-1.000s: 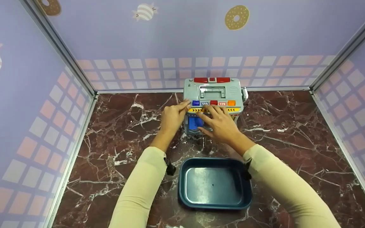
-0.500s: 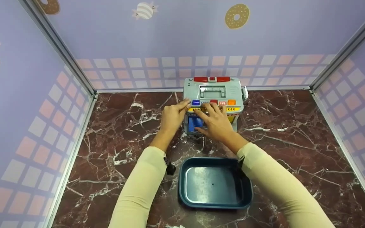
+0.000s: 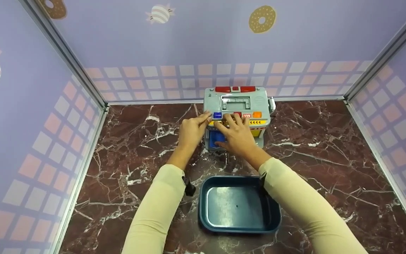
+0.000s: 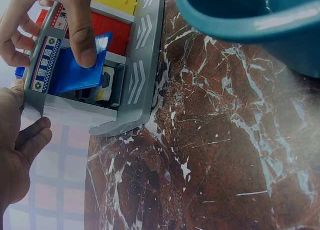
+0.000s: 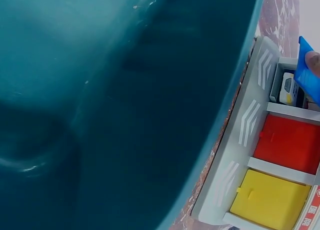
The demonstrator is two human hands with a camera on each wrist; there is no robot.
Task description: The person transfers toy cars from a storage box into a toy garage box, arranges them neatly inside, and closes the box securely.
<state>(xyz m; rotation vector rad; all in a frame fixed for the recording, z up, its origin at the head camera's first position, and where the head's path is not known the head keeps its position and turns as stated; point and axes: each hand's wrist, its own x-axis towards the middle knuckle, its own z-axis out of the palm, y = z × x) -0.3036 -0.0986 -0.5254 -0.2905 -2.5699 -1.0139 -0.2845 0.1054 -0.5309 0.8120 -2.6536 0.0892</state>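
Note:
A grey toy rescue station (image 3: 211,100) with blue, red and yellow front doors stands against the back wall. My left hand (image 3: 191,132) grips the front left corner of its roof. Across the front edge of the roof lie the spread fingers of my right hand (image 3: 237,135), whose thumb presses on the blue door (image 4: 65,76). That door tilts outward from its bay in the left wrist view. Inside the bay, a small white toy car (image 5: 287,88) shows in part. Both the red door (image 5: 289,142) and the yellow door (image 5: 270,197) sit flat in their frames.
A dark teal tub (image 3: 238,231) stands on the marbled tabletop (image 3: 136,211) in front of the toy, under my right forearm. Purple patterned panels (image 3: 203,42) enclose the back and both sides. A white handle (image 3: 272,105) sticks out at the toy's right side.
My right hand has slid a little to the left along the toy's front, uncovering more of the yellow door. The left hand and the tub have stayed in place.

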